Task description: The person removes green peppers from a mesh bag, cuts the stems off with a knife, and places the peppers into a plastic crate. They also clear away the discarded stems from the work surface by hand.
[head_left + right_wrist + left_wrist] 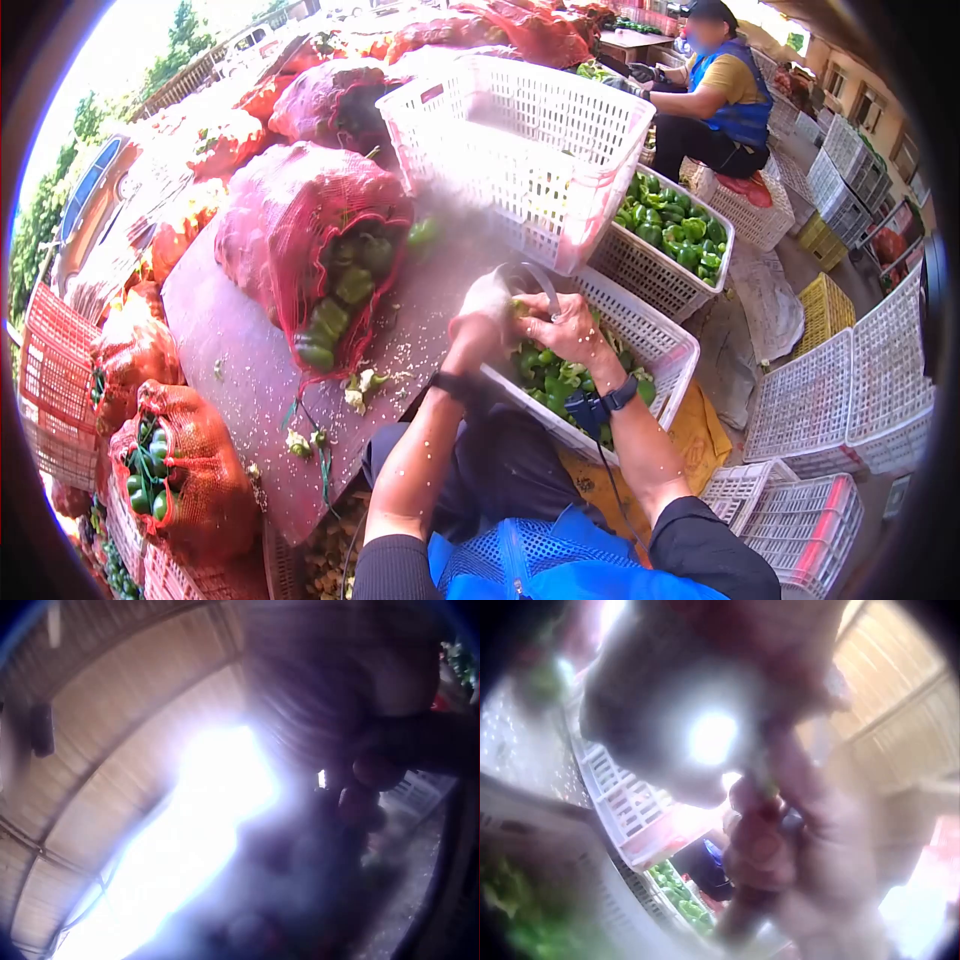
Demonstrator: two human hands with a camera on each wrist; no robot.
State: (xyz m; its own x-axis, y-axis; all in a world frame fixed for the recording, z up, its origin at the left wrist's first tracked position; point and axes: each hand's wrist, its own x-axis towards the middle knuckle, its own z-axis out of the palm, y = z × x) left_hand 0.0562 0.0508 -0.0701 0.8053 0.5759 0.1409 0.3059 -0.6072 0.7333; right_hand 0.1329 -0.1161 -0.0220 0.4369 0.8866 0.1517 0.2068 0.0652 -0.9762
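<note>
My two hands meet over a white crate [672,372] of green peppers [551,385]. The left hand [485,305] is smeared by motion, and I cannot tell how its fingers close. Beside it, the right hand [568,328] has curled fingers at a small piece of green pepper [519,306]. A pale, blurred curved band arcs over the fingers. In the left wrist view the right hand [802,855] pinches with finger and thumb, a bit of green at the tips. Glare and shadow hide most of the right wrist view.
A pink mesh sack [300,230] spills green peppers onto the tabletop [235,340], among seeds and cores. A large white crate [520,150] stands at the table's far side. Another pepper-filled crate [660,275] sits behind mine. A person [725,95] works beyond; stacked crates [850,390] line the right.
</note>
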